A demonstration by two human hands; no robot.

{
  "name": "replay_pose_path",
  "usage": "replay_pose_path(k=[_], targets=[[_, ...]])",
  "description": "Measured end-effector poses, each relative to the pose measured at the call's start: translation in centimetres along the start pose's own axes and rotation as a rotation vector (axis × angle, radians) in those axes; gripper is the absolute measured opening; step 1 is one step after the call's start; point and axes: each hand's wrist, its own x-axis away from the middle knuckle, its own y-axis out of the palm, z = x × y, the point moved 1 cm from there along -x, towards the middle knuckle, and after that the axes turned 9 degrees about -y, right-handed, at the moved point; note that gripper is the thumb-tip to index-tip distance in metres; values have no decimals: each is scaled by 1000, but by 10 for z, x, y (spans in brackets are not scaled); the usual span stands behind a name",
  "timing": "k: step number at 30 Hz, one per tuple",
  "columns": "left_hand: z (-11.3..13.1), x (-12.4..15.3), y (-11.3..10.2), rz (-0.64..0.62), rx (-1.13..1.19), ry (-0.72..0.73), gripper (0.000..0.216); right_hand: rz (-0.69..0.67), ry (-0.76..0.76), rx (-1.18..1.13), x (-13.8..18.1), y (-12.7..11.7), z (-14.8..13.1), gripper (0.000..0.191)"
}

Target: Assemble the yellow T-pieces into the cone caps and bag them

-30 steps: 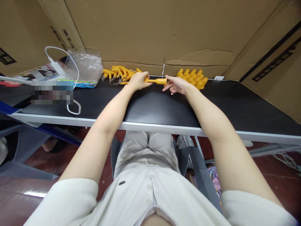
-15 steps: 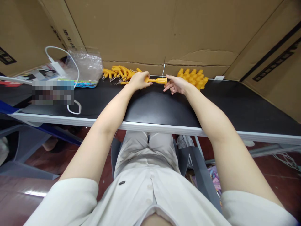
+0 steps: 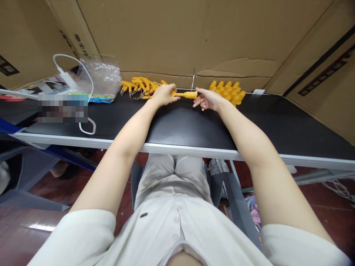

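Black table (image 3: 277, 125) with white edge, cardboard wall (image 3: 172, 37) behind, reddish-brown floor (image 3: 327, 207)

Short-sleeved white button shirt w/ small dark clip, prob. beige trousers.

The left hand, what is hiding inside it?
The left hand is closed around one end of a yellow plastic piece. Only the end toward the right hand shows; the gripped end is covered by the fingers.

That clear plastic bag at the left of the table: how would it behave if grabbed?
The clear plastic bag looks crinkled and thin, so probably floppy and light. Its glossy film may be slippery. It would likely collapse rather than hold shape.
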Motion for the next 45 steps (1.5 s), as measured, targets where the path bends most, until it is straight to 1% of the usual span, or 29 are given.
replay_pose_path(k=[14,18,22,25,28,31,34,37,39,41,43,45], targets=[[0,0,1,17,-35,11,41,13,9,-25,1,2,-1,46],[-1,-1,1,7,-9,6,43,35,21,-82,-2,1,0,39],[-1,-1,1,5,9,34,49,72,15,-159,-7,0,1,36],[0,1,0,1,-3,53,54,89,-15,-249,-7,2,-1,32],[0,3,1,0,-18,70,62,100,-78,-333,-5,4,-4,26],[-3,2,3,-1,-9,107,71,133,-148,-309,-5,7,-4,22],[-5,1,4,8,1,148,81,195,-223,-253,-10,10,-3,15],[-8,-1,4,36,7,139,90,289,-351,-143,-14,10,2,19],[-11,-1,4,51,14,118,92,360,-447,43,-17,8,8,22],[-13,-2,4,52,15,102,90,397,-528,303,-19,6,16,24],[-15,-3,4,40,8,95,87,366,-546,575,-23,4,26,30],[-15,-3,4,28,-1,95,85,290,-505,798,-28,4,34,38]])
